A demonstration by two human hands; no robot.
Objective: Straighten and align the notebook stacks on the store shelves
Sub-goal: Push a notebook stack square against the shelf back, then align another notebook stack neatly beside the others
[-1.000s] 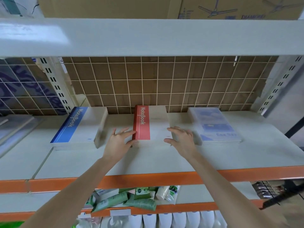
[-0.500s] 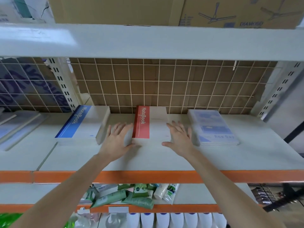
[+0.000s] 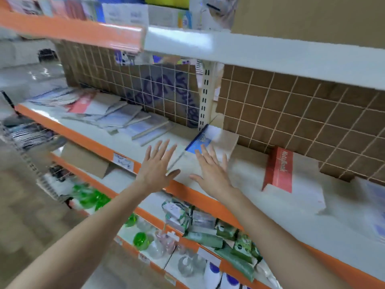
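My left hand (image 3: 156,166) and right hand (image 3: 213,171) reach empty, fingers spread. Next, I judge, squaring the fanned notebooks (image 3: 116,115) leftward.

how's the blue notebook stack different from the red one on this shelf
The blue notebook stack has a blue spine band; the red notebook stack has a red one. The blue stack sits further left, by the slotted upright, with the right hand in front of it; the red stack lies apart from both hands. The left hand touches neither. Both stacks lie flat on the same shelf, with pale covers.
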